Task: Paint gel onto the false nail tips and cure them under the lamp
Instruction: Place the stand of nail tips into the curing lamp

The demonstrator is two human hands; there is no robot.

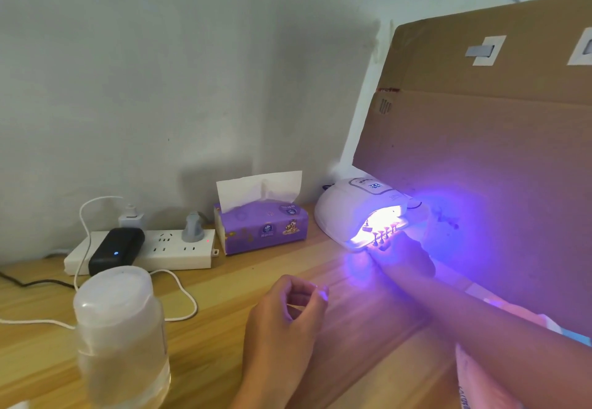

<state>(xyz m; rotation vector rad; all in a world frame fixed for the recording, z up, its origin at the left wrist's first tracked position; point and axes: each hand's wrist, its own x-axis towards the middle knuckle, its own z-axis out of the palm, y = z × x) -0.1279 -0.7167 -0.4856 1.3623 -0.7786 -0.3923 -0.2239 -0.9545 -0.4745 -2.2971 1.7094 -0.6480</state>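
Note:
A white curing lamp stands at the back right of the wooden desk, lit bright violet, with a lit display on top. A row of several false nail tips on small stands sits in its opening. My right hand reaches to the lamp's mouth and holds the base of that row; its fingers are washed out by the glow. My left hand rests on the desk in front, fingers loosely curled, holding nothing that I can see.
A purple tissue box stands left of the lamp. Further left lies a white power strip with plugs, a black device and white cables. A clear plastic bottle stands near left. A tall cardboard sheet leans behind the lamp.

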